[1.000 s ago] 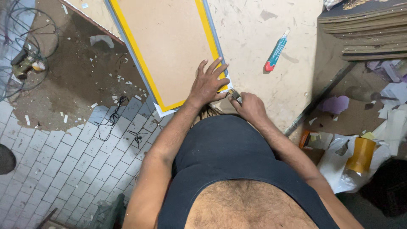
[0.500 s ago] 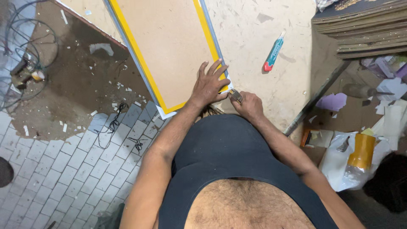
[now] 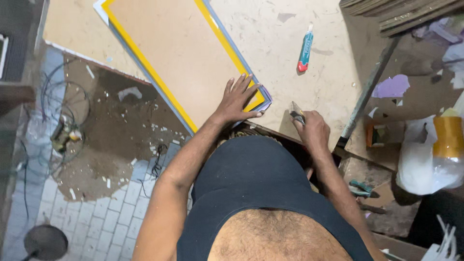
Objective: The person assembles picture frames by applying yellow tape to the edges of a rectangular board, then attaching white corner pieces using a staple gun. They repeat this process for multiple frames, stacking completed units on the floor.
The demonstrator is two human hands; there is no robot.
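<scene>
A brown board (image 3: 179, 53) with a yellow and pale blue border lies slanted on a pale worktop (image 3: 280, 43). My left hand (image 3: 238, 99) presses flat on the board's near corner, fingers spread. Just right of that corner, my right hand (image 3: 311, 129) is closed around a small cutter (image 3: 296, 112) whose blade end points toward the board. The two hands are a short way apart. A blue and red utility knife (image 3: 305, 50) lies loose on the worktop beyond my right hand.
Stacked boards (image 3: 401, 12) sit at the top right. A metal bar (image 3: 367, 92) runs along the worktop's right side, beside a yellow bottle (image 3: 447, 137) and plastic bags. Cables (image 3: 63, 121) and debris litter the brown floor patch and tiles at left.
My right hand has drawn away to the right from the board's corner with the cutter. The left hand stays pressed on the corner. The view has shifted.
</scene>
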